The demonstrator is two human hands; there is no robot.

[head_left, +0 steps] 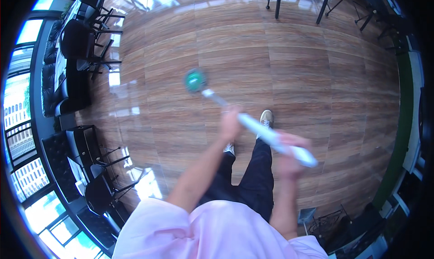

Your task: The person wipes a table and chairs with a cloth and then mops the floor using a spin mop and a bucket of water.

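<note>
A long-handled scrubber (260, 128), white with a thinner pale shaft, slants across in front of me from upper left to lower right. At its far end is a round green head (195, 80) with a darker, blurred rim, over the wood-look floor; whether it touches the floor I cannot tell. My left hand (231, 123) is closed round the shaft, about midway along. Nearer the butt end, my right hand (291, 154) wraps the thick white handle. Motion smears both hands, so single fingers are hard to make out.
Brown wood-look tiles (303, 73) spread around my shoes (266, 118). Along the left stand black chairs (77, 38), dark sofas and tables beside tall windows. Table legs (277, 4) show at the far side. A green strip (403, 123) borders the floor at right.
</note>
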